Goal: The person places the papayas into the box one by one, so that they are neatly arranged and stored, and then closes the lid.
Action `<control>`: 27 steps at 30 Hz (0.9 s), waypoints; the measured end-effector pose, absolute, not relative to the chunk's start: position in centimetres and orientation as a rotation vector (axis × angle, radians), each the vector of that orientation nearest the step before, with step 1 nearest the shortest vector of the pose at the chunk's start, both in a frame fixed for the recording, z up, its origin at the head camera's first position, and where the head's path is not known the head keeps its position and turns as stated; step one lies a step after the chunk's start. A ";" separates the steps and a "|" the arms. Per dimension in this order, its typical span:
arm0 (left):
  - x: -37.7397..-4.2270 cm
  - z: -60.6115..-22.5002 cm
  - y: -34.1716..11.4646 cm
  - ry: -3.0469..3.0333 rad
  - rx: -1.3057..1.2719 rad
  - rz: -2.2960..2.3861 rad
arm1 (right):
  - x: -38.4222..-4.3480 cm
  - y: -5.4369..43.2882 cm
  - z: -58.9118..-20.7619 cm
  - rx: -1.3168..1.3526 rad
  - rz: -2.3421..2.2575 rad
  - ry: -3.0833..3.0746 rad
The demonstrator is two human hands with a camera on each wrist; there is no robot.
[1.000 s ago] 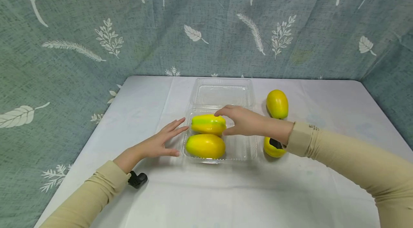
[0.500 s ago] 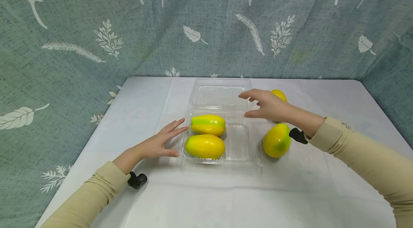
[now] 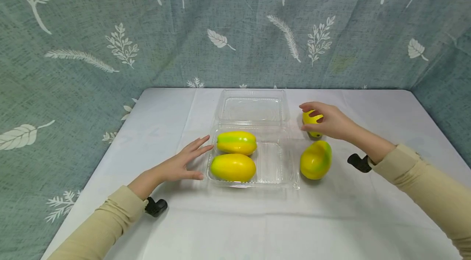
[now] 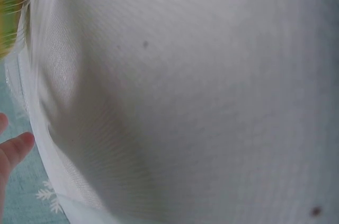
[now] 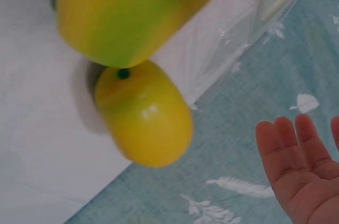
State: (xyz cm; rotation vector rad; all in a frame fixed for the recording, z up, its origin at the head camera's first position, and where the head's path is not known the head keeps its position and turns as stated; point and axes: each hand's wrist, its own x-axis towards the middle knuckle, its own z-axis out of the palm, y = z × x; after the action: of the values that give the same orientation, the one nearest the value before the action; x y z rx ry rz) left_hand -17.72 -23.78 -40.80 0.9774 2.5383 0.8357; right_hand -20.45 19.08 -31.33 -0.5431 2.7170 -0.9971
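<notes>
A clear plastic clamshell box (image 3: 274, 166) lies with its lid open on the white table. In its left half two glossy yellow-green fruits, papaya-like in shape, lie one behind the other: the rear fruit (image 3: 236, 143) and the front fruit (image 3: 233, 167). My left hand (image 3: 180, 164) is spread at the box's left side, holding nothing. My right hand (image 3: 329, 121) hovers with loosely bent fingers above another yellow fruit (image 5: 145, 115) right of the box, partly hiding it in the head view. The right wrist view shows that hand apart from the fruit.
A larger yellow-green fruit (image 3: 315, 160) stands nearer, right of the box. The lid (image 3: 254, 106) lies flat toward the back. Behind the table (image 3: 220, 227) hangs a green leaf-patterned cloth (image 3: 235, 27). Black wrist cameras sit on both wrists.
My right hand has left the rear fruit in the box and moved right to the far loose fruit. The nearer loose fruit has come into full view. My left hand stays in place.
</notes>
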 end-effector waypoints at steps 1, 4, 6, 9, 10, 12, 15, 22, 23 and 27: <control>-17.7 -40.8 -23.8 2.538 0.976 0.837 | -20.4 19.4 -31.5 -0.533 -1.004 2.721; -17.7 -40.8 -23.7 2.536 0.974 0.842 | -20.3 20.2 -32.0 -0.499 -1.010 2.725; -17.7 -40.8 -23.7 2.538 0.972 0.839 | -20.2 20.7 -32.4 -0.481 -1.007 2.722; -17.7 -40.9 -23.7 2.541 0.971 0.835 | -20.0 21.5 -33.0 -0.459 -0.990 2.714; -17.7 -40.9 -23.7 2.543 0.971 0.833 | -19.9 21.8 -33.1 -0.453 -0.989 2.711; -17.8 -41.0 -23.8 2.544 0.970 0.831 | -19.8 22.2 -33.5 -0.433 -0.989 2.701; -17.7 -41.0 -23.8 2.545 0.963 0.833 | -19.4 22.7 -34.0 -0.402 -0.981 2.690; -17.6 -41.0 -23.8 2.547 0.953 0.833 | -18.6 23.6 -35.3 -0.307 -0.961 2.656; -17.6 -41.0 -23.8 2.547 0.951 0.834 | -18.5 23.7 -35.5 -0.295 -0.964 2.649; -17.6 -41.0 -23.7 2.547 0.945 0.840 | -18.3 24.0 -36.2 -0.251 -0.979 2.623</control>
State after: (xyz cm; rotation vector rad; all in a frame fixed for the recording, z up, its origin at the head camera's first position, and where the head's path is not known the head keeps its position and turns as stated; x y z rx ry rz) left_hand -17.65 -23.75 -41.00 0.9445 2.5466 0.8398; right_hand -18.28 24.03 -36.18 -0.2507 2.6232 -0.9791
